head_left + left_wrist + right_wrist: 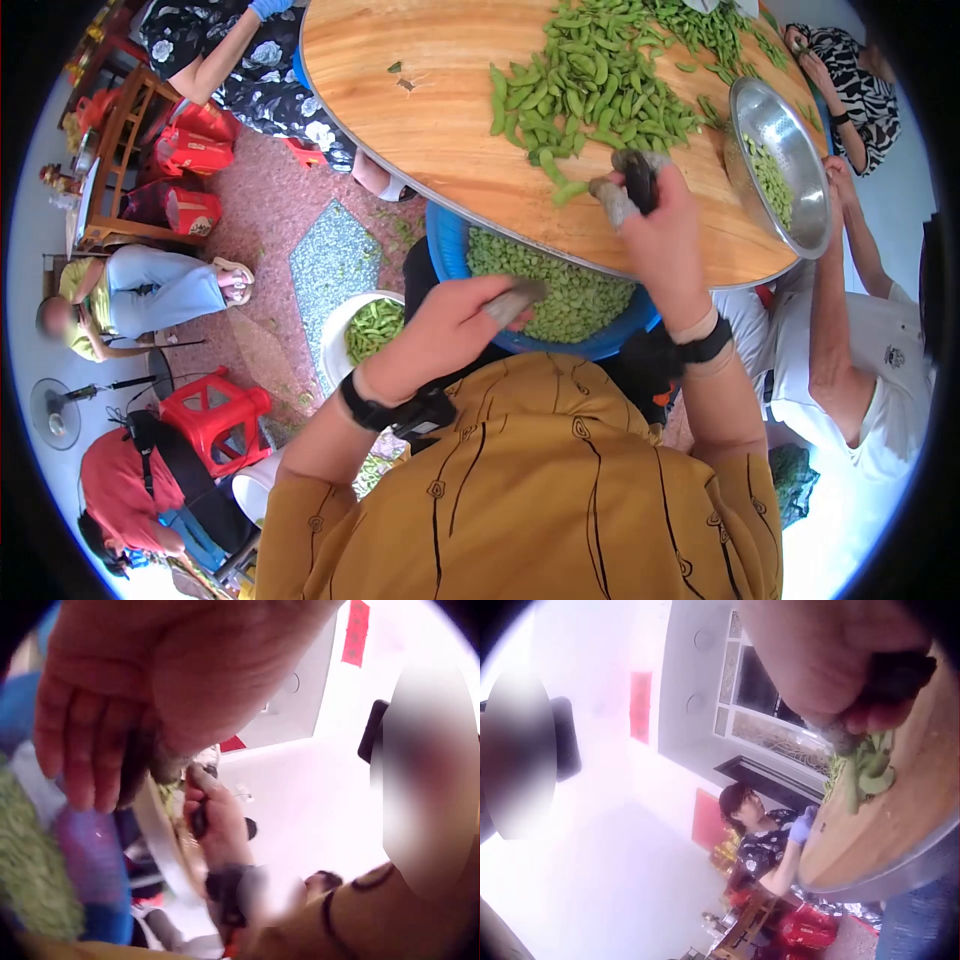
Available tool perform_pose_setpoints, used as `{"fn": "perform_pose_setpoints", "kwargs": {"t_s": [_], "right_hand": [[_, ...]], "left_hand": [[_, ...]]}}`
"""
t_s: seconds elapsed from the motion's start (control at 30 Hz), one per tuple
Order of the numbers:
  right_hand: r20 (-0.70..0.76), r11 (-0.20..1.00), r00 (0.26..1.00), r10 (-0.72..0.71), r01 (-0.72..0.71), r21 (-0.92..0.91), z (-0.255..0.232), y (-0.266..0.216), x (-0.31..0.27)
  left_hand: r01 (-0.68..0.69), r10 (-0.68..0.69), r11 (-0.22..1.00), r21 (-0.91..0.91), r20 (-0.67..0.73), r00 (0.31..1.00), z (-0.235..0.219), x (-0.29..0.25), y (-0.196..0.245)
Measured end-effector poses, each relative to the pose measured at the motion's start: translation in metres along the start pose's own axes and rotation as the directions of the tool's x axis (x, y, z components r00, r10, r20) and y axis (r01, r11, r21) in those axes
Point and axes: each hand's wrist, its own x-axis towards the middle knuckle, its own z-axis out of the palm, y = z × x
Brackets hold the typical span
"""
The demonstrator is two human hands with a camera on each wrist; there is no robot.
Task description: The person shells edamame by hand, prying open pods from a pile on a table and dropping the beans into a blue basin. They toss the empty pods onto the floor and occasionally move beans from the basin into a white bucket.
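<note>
A heap of green soybean pods lies on the round wooden table. My right hand is at the heap's near edge, grey and black covers on its thumb and fingers. Its fingertips pinch a soybean pod; in the right wrist view, pods show right below the thumb. My left hand hovers over a blue basin of shelled green beans. Its fingers are extended, with the covered thumb against the covered index finger. Nothing shows held there.
A steel bowl of shelled beans stands at the table's right edge, near another person's hand. A white bucket of pods is on the floor left of the basin. A red stool stands farther left. Several people sit around.
</note>
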Motion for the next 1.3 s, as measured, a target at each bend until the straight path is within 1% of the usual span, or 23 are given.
{"fn": "perform_pose_setpoints", "kwargs": {"t_s": [0.03,0.07,0.1,0.13,0.2,0.27,0.3,0.33,0.37,0.47,0.53,0.7,0.77,0.8,0.83,0.87,0.97,1.0,1.03,1.07,1.13,1.27,1.3], "right_hand": [[0.003,1.000,1.000,-0.008,0.008,-0.006,-0.002,-0.005,-0.009],[0.009,0.963,0.980,-0.199,0.197,-0.186,-0.004,-0.011,-0.020],[0.049,0.859,0.924,-0.380,0.372,-0.352,-0.006,-0.015,-0.029],[0.054,0.855,0.920,-0.388,0.382,-0.352,-0.007,-0.017,-0.037],[0.219,0.693,0.805,-0.551,0.588,-0.418,-0.009,-0.016,-0.046],[0.200,0.676,0.766,-0.611,0.636,-0.371,-0.010,-0.013,-0.047],[0.196,0.856,0.900,-0.389,0.432,-0.284,-0.011,-0.022,-0.050],[0.215,0.965,0.967,-0.137,0.180,-0.192,-0.012,-0.026,-0.053],[0.213,0.966,0.968,-0.132,0.174,-0.190,-0.014,-0.023,-0.053],[0.306,0.996,0.952,-0.033,0.056,-0.067,-0.025,-0.015,-0.048],[0.529,0.992,0.839,0.126,-0.118,-0.050,-0.033,-0.024,-0.043],[0.585,0.982,0.798,0.147,-0.187,0.009,-0.033,-0.014,-0.048],[0.587,0.985,0.801,0.119,-0.168,0.030,-0.033,-0.013,-0.049],[0.595,0.970,0.786,0.167,-0.238,0.043,-0.033,-0.016,-0.049],[0.602,0.949,0.769,0.215,-0.309,0.055,-0.034,-0.017,-0.050],[0.599,0.948,0.770,0.220,-0.314,0.055,-0.033,-0.015,-0.051],[0.624,0.942,0.741,0.247,-0.334,0.023,-0.033,-0.014,-0.051],[0.677,0.845,0.664,0.316,-0.522,0.117,-0.035,-0.020,-0.049],[0.736,0.702,0.573,0.360,-0.687,0.191,-0.037,-0.026,-0.047],[0.738,0.700,0.570,0.361,-0.689,0.190,-0.039,-0.030,-0.048],[0.816,0.357,0.473,0.332,-0.864,0.356,-0.042,-0.035,-0.049],[0.737,0.502,0.512,0.442,-0.822,0.270,-0.037,-0.034,-0.049],[0.692,0.625,0.564,0.451,-0.753,0.207,-0.031,-0.025,-0.053]], "left_hand": [[0.025,-0.014,0.979,-0.203,0.056,0.998,0.006,0.012,0.008],[0.017,-0.007,0.978,-0.207,0.050,0.999,0.011,0.023,0.020],[0.144,-0.108,0.832,-0.535,0.099,0.989,0.015,0.033,0.032],[0.253,-0.181,0.566,-0.785,0.181,0.967,0.017,0.042,0.039],[0.236,-0.131,0.521,-0.820,0.196,0.972,0.022,0.053,0.028],[0.117,-0.155,0.633,-0.765,0.023,0.988,0.028,0.053,0.025],[0.121,-0.156,0.635,-0.763,0.028,0.987,0.026,0.053,0.025],[0.090,-0.176,0.711,-0.697,-0.052,0.983,0.023,0.051,0.024],[0.064,-0.188,0.780,-0.622,-0.135,0.973,0.020,0.049,0.023],[0.048,-0.123,0.895,-0.443,-0.141,0.982,0.021,0.043,0.017],[0.043,-0.103,0.917,-0.397,-0.131,0.986,0.024,0.039,0.016],[0.029,-0.045,0.964,-0.265,-0.056,0.997,0.025,0.040,0.010],[0.008,-0.010,0.999,-0.032,-0.056,0.998,0.024,0.038,0.012],[0.010,-0.012,0.999,-0.032,-0.054,0.998,0.024,0.037,0.014],[-0.215,0.270,0.915,0.342,-0.119,0.956,0.024,0.035,0.016],[-0.358,0.536,0.650,0.671,-0.070,0.841,0.024,0.034,0.016],[-0.417,0.570,0.603,0.680,-0.001,0.822,0.019,0.035,0.016],[-0.418,0.569,0.603,0.679,0.001,0.822,0.017,0.034,0.019],[-0.273,0.282,0.943,0.192,-0.019,0.959,0.014,0.032,0.022],[0.043,0.000,0.942,-0.332,0.129,0.992,0.013,0.031,0.024],[0.052,-0.013,0.950,-0.309,0.125,0.992,0.012,0.032,0.021],[0.074,-0.050,0.972,-0.221,0.114,0.992,0.016,0.036,0.016],[0.075,-0.051,0.972,-0.222,0.114,0.992,0.019,0.035,0.016]]}}
